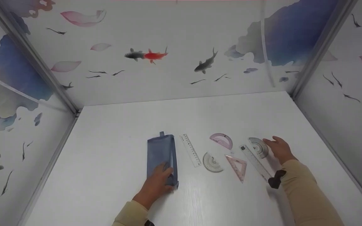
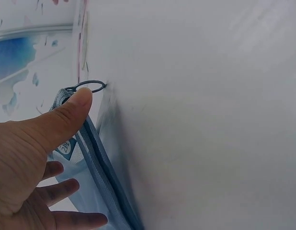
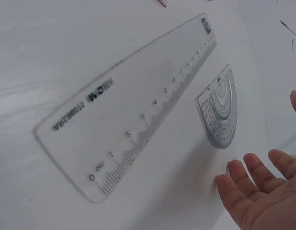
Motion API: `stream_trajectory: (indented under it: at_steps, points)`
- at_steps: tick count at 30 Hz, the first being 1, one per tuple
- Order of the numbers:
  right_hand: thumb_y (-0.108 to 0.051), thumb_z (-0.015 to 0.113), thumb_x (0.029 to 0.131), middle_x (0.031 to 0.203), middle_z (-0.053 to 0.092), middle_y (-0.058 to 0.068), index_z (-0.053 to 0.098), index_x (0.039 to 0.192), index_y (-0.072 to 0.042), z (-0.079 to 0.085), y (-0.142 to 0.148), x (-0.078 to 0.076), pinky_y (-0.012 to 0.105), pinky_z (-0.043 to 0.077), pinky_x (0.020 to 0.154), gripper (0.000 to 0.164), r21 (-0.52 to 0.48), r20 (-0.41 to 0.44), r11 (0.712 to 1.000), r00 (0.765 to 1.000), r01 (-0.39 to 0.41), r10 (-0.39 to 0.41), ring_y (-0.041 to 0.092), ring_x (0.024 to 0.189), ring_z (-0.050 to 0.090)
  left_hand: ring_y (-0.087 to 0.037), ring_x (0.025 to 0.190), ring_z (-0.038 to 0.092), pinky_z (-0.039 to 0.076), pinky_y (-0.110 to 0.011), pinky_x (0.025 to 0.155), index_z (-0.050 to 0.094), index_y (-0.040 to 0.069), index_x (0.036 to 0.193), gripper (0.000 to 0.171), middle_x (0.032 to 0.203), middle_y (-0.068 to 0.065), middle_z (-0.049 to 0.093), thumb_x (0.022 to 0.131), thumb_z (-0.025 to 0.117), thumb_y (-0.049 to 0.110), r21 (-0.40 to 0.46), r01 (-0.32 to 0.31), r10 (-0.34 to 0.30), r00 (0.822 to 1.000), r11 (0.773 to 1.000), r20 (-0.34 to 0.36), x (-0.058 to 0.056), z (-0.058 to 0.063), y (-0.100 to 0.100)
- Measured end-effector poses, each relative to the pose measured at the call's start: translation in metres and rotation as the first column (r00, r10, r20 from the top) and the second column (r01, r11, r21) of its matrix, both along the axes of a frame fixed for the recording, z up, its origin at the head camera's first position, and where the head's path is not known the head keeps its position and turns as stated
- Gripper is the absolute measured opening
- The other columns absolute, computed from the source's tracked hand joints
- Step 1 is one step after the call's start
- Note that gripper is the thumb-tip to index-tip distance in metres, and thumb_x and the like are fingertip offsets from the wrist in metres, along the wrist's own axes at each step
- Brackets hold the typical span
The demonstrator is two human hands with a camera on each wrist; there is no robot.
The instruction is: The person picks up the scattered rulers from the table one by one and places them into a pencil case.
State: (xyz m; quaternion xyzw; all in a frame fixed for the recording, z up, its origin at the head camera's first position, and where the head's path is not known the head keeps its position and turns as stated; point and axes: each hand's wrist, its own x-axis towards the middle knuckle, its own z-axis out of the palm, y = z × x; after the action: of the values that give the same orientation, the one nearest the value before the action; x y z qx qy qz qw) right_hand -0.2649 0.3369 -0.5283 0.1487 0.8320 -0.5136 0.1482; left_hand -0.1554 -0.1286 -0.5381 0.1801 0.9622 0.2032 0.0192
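A blue mesh zip pouch lies on the white table, and my left hand rests on its near end. In the left wrist view the thumb lies by the zip's corner, near a dark ring, with the other fingers spread over the mesh face. To the right, my right hand is beside a clear protractor, fingertips near its curved edge. The right wrist view shows those fingers relaxed and holding nothing. A clear ruler lies just left of that protractor.
Between the hands lie another clear ruler, a pink protractor, a second clear protractor and a pink set square. Panels printed with fish enclose the table at the back and sides.
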Motion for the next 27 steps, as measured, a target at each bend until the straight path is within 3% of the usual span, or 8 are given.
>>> stream_trajectory:
  at_steps: [9,15,27]
  points:
    - [-0.047,0.045,0.098,0.154,0.011,0.032,0.002,0.151,0.004,0.002,-0.002,-0.003,0.051,0.026,0.114,0.085,0.014,0.019,1.0,0.999,0.025,-0.026,0.046,0.142,0.017,-0.045,0.129,0.042,0.048,-0.05,0.095,0.052,0.014,0.118,0.057,0.141,-0.025,0.041,0.071,0.084,0.021,0.018,0.005,-0.005,1.0,1.0,-0.016,-0.001,-0.002,-0.001]
    - [-0.046,0.047,0.098,0.153,0.014,0.034,0.006,0.15,0.006,-0.001,-0.003,-0.002,0.055,0.023,0.114,0.085,0.078,0.021,0.997,1.0,-0.016,0.014,0.048,0.14,0.018,-0.045,0.127,0.044,0.051,-0.049,0.091,0.053,0.014,0.119,0.057,0.142,-0.024,0.04,0.072,0.084,0.021,0.018,0.001,0.0,1.0,1.0,-0.005,-0.001,-0.003,-0.001]
    - [-0.034,0.059,0.094,0.15,0.02,0.037,0.013,0.148,0.01,-0.01,-0.005,-0.007,0.057,0.022,0.113,0.083,0.161,-0.013,0.985,0.997,-0.067,0.07,0.051,0.138,0.022,-0.045,0.128,0.043,0.049,-0.051,0.094,0.052,0.015,0.119,0.057,0.142,-0.024,0.04,0.071,0.083,0.022,0.027,0.002,-0.002,1.0,1.0,-0.005,-0.002,-0.002,-0.001]
